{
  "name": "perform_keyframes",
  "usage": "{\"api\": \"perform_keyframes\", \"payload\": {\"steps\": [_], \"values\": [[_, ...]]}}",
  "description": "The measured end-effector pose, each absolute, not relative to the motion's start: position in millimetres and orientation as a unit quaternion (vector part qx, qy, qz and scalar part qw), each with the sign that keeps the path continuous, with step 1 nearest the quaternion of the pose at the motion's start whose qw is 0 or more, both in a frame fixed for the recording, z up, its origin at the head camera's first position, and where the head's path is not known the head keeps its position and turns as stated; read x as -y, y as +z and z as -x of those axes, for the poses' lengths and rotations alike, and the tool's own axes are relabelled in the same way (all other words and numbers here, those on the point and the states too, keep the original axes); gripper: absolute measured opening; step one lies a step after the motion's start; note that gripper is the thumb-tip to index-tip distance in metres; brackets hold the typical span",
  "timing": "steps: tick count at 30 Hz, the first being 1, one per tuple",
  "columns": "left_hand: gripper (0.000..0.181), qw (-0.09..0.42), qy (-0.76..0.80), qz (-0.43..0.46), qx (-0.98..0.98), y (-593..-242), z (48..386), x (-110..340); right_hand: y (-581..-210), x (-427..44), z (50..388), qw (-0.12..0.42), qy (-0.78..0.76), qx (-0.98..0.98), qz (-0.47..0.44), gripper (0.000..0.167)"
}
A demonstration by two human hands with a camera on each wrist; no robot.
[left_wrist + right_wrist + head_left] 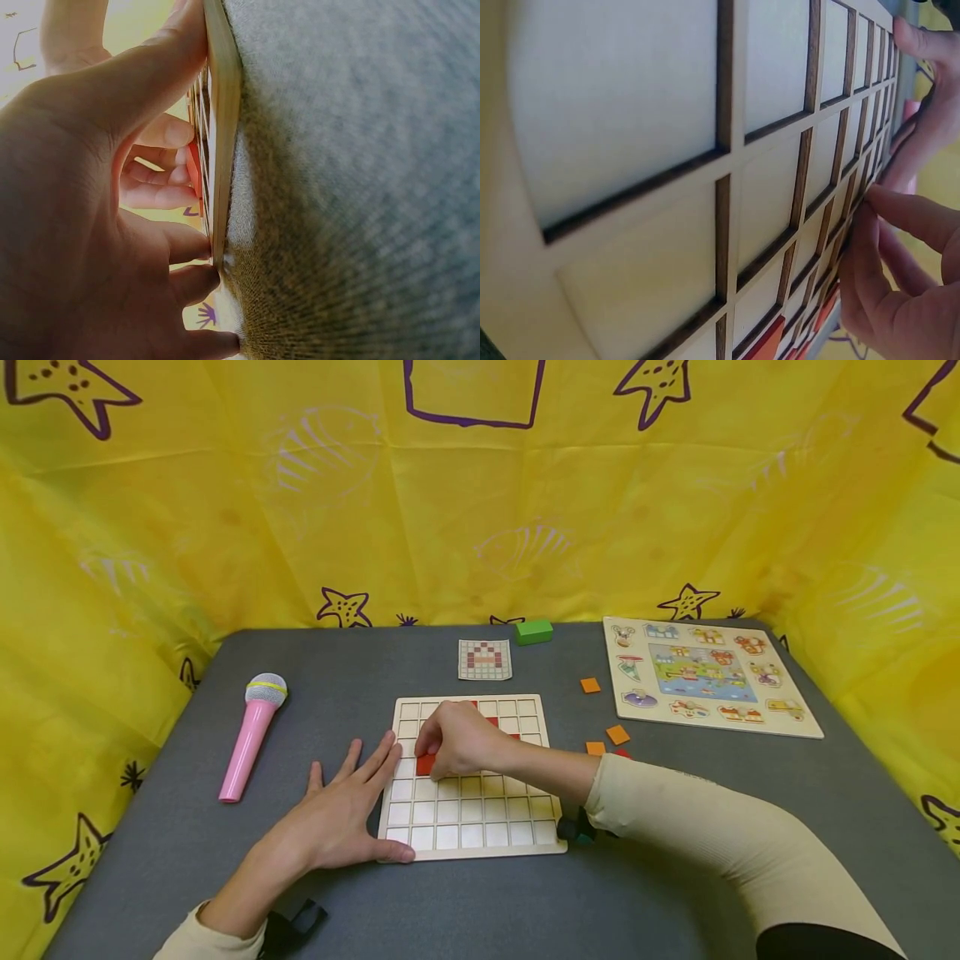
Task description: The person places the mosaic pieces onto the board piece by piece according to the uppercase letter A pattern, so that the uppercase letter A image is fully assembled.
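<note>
A pale wooden grid board (472,853) lies on the grey table, with red tiles (492,722) in some upper squares, partly hidden by the right hand. The right hand (465,739) reaches over the board, its thumb and fingertips at opposite edges of a red tile (425,765) near the left side. That tile shows between the fingers in the left wrist view (193,169). Spread along the board's left edge, the left hand (333,818) touches it with its fingertips, thumb at the lower left corner. In the right wrist view the right fingertips (870,196) meet low over the squares.
Behind the board are a small pattern card (485,660) and a green block (533,632). Orange tiles (590,685) lie to the right, one red piece (623,753) beside the right sleeve. A picture puzzle board (705,675) is at back right, a pink microphone (253,735) at left.
</note>
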State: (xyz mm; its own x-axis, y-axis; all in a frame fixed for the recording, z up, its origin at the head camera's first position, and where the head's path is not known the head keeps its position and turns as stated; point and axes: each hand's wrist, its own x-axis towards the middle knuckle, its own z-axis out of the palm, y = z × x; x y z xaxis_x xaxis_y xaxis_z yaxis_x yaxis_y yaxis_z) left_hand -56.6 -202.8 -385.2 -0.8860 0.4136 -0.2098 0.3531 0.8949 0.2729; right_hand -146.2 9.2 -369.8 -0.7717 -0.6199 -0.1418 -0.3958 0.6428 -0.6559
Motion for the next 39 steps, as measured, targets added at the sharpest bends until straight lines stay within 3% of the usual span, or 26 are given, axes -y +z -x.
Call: {"api": "perform_keyframes", "payload": {"steps": [25,39], "values": [[0.135,0.128,0.116,-0.197,-0.965,-386,53,199,-368,-21,144,0.171,-0.331,-0.883,0.285,0.024],[0.136,0.140,0.117,-0.187,-0.965,-385,54,198,-344,-88,135,0.177,-0.388,-0.875,0.229,0.021]]}}
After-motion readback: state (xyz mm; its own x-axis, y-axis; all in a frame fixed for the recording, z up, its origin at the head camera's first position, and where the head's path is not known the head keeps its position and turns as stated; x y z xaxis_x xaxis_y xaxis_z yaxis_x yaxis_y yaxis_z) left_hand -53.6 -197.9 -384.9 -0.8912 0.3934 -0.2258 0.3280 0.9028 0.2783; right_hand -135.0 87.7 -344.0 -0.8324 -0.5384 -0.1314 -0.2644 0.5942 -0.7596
